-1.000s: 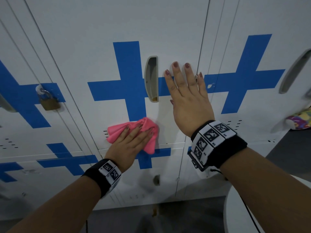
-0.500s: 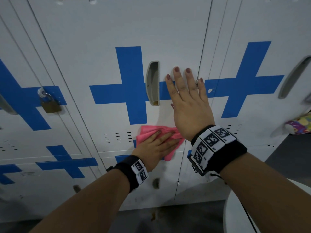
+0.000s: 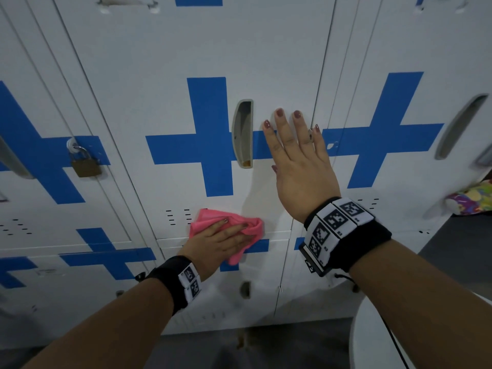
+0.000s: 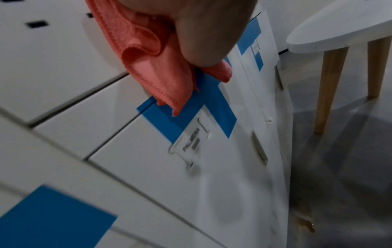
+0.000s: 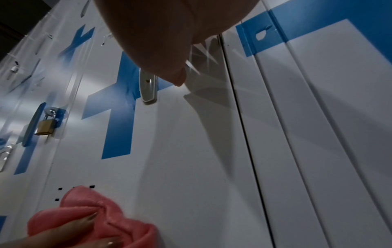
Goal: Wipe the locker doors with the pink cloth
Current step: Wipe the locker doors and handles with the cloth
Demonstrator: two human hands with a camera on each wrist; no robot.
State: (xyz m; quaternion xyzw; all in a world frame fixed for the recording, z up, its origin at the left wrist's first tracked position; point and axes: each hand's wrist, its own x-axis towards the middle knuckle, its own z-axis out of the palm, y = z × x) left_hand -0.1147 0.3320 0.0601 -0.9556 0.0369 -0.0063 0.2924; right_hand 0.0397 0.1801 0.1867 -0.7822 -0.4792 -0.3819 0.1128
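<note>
The pink cloth (image 3: 205, 219) is bunched against the bottom edge of the middle white locker door (image 3: 186, 49), just right of its vent slots. My left hand (image 3: 221, 241) lies on the cloth with its fingers stretched over it and presses it to the metal. In the left wrist view the pink cloth (image 4: 152, 67) hangs under my palm over a blue stripe. My right hand (image 3: 300, 161) rests flat on the same door with its fingers spread, right of the recessed handle (image 3: 242, 134). It holds nothing. In the right wrist view the cloth (image 5: 89, 216) shows at the lower left.
The doors carry blue cross markings. A brass padlock (image 3: 85, 166) hangs on the left locker. A round white table (image 3: 372, 336) on wooden legs stands close at the lower right. A colourful object (image 3: 471, 195) sits at the far right. The floor is grey.
My left hand swept the cloth to the right along the door's bottom edge, then came back a little to the left. The right hand has stayed flat on the door.
</note>
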